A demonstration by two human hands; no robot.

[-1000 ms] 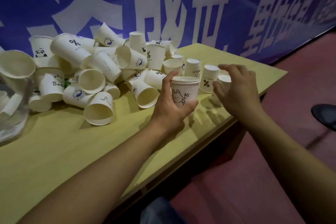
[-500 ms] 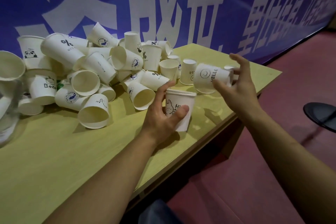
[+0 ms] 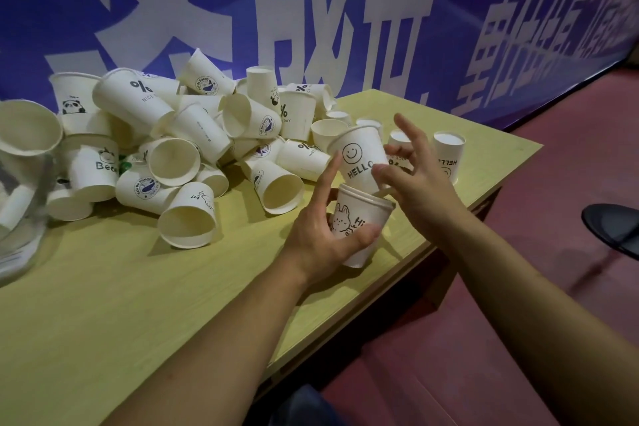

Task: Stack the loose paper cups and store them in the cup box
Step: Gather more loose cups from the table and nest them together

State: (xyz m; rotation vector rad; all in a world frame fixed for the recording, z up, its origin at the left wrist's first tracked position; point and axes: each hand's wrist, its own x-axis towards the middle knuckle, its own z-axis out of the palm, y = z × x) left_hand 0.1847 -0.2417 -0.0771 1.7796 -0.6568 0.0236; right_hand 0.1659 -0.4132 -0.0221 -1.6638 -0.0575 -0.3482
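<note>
Head view: my left hand (image 3: 321,235) grips the rabbit cup (image 3: 359,218) upright over the counter (image 3: 103,287), mouth up, while my right hand (image 3: 415,183) pinches the HELLO cup (image 3: 359,156) directly above, base entering, tilted left, so I'd push straight down.

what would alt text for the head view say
The right hand lowers a smiley HELLO cup into a rabbit cup held by the left hand, beside a heap of loose paper cups on a yellow table.
</note>
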